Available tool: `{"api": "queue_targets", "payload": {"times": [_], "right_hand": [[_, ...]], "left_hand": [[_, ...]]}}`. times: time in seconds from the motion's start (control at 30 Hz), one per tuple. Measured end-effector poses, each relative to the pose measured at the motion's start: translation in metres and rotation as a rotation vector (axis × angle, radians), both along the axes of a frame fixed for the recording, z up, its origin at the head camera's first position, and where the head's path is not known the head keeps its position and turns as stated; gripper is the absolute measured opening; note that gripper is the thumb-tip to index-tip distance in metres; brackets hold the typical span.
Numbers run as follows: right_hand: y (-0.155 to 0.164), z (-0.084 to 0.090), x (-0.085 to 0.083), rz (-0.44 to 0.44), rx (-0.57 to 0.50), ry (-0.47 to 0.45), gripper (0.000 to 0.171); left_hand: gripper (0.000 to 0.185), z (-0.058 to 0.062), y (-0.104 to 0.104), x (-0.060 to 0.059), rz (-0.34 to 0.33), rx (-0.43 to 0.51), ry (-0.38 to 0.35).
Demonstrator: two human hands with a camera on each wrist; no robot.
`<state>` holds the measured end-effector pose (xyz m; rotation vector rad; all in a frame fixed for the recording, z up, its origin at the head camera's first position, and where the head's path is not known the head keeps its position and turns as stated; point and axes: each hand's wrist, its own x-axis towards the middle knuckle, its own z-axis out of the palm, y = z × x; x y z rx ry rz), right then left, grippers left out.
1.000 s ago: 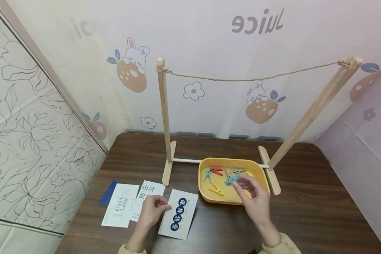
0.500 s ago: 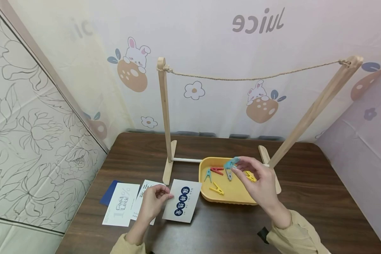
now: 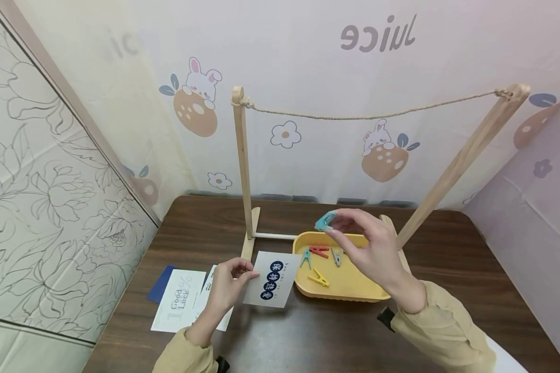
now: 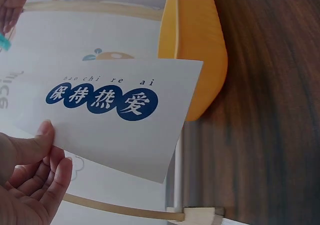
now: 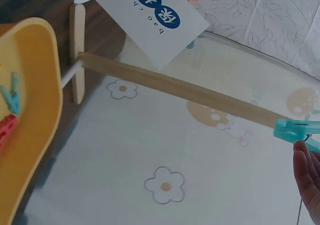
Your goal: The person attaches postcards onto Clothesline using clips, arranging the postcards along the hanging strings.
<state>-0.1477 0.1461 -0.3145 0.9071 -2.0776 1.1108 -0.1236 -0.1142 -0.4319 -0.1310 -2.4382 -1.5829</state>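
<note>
My left hand [image 3: 231,285] pinches the left edge of a white card [image 3: 273,280] printed with characters in dark blue circles. In the left wrist view the thumb lies over the face of the card [image 4: 115,105], with fingers behind it, and the card is raised off the table. A teal clothespin [image 3: 325,221] is pinched between thumb and fingers of my right hand [image 3: 371,246], above the yellow tray [image 3: 345,295]. The right wrist view shows the clothespin [image 5: 295,131] at the fingertips. Inside the tray lie a red clothespin [image 3: 319,251], a yellow clothespin [image 3: 318,278] and others.
Behind the tray stands a wooden frame [image 3: 242,171] with a twine line [image 3: 368,117] strung between its posts. To the left on the table lie a "Good Luck" card [image 3: 178,300], a partly covered white card [image 3: 226,318] and a dark blue card [image 3: 161,285].
My left hand has lifted the card off the table, up and slightly right. My right hand has raised the teal clothespin out of the tray, up and to the left.
</note>
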Motion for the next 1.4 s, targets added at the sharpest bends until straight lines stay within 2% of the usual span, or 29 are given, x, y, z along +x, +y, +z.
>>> {"api": "queue_targets", "payload": {"times": [0.17,0.3,0.83,1.07,1.1,1.27,1.4], "right_hand": [[-0.009,0.016,-0.004,0.016,0.036,0.048,0.036],[-0.014,0.027,-0.006,0.033,0.04,0.044,0.034],[-0.032,0.06,-0.02,0.066,0.017,0.032,0.027],[-0.041,0.073,-0.029,0.09,0.001,0.044,0.021],[-0.043,0.075,-0.03,0.095,-0.002,0.046,0.02],[-0.048,0.087,-0.036,0.092,-0.006,0.043,0.016],[-0.052,0.096,-0.04,0.082,-0.012,0.035,0.015]], "left_hand": [[0.013,0.008,0.0,-0.003,-0.01,-0.002,0.046],[0.013,0.015,0.0,-0.006,-0.006,0.001,0.073],[0.011,0.048,-0.002,-0.017,-0.017,0.054,0.092],[0.01,0.094,0.007,-0.003,0.001,0.034,0.093],[0.01,0.097,0.007,-0.004,0.0,0.035,0.097],[0.011,0.103,0.006,-0.009,0.003,0.034,0.135],[0.01,0.094,0.002,-0.022,-0.004,0.058,0.16]]}}
